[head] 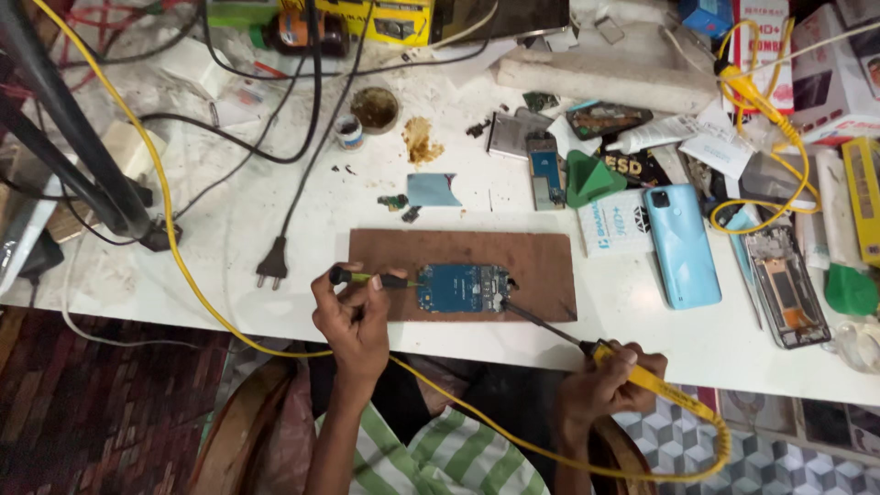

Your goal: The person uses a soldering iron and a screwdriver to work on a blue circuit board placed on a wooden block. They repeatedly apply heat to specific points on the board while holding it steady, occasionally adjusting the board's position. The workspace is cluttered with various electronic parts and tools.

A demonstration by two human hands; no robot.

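Blue circuit board (462, 288) sits on a brown mat (541, 257) near the front edge of the white desk (275, 183). Left hand (351, 314), grip closed around a small green-handled screwdriver (368, 277), tip touching the board's left edge. Right hand (610, 385) is wrapped tight round a yellow soldering iron (632, 367), its tip at the board's right corner. A light blue phone (683, 243) lies off to the right.

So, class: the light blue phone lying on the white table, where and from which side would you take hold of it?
Probably from above, pinching the long edges of the light blue phone near its middle. It lies flat with its back up, so nothing offers a grip underneath, and its lower half sits on bare white table, leaving finger room.
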